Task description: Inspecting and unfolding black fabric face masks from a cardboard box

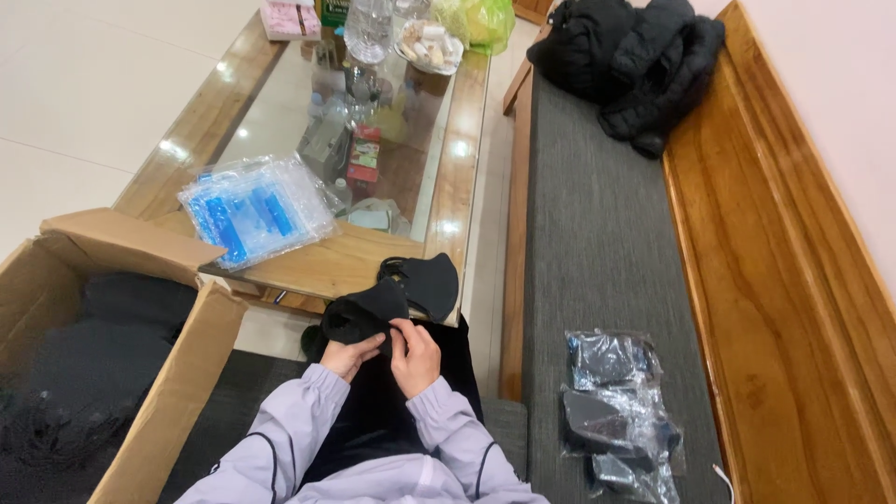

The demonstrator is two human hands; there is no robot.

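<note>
My left hand (347,356) and my right hand (415,355) are together over my lap, both gripping a folded black fabric mask (366,313). Another black mask (427,283) lies just beyond it on the near corner of the wooden, glass-topped table (448,201). A stack of clear plastic bags with blue print (254,208) rests on the table to the left. On the grey bench cushion (597,233) to my right lie several bagged black masks (618,415).
An open cardboard box (177,373) holding black fabric stands at my left. A black puffy jacket (635,61) sits at the far end of the bench. Bottles, a bowl of snacks (427,45) and a pink box (287,19) crowd the table's far end.
</note>
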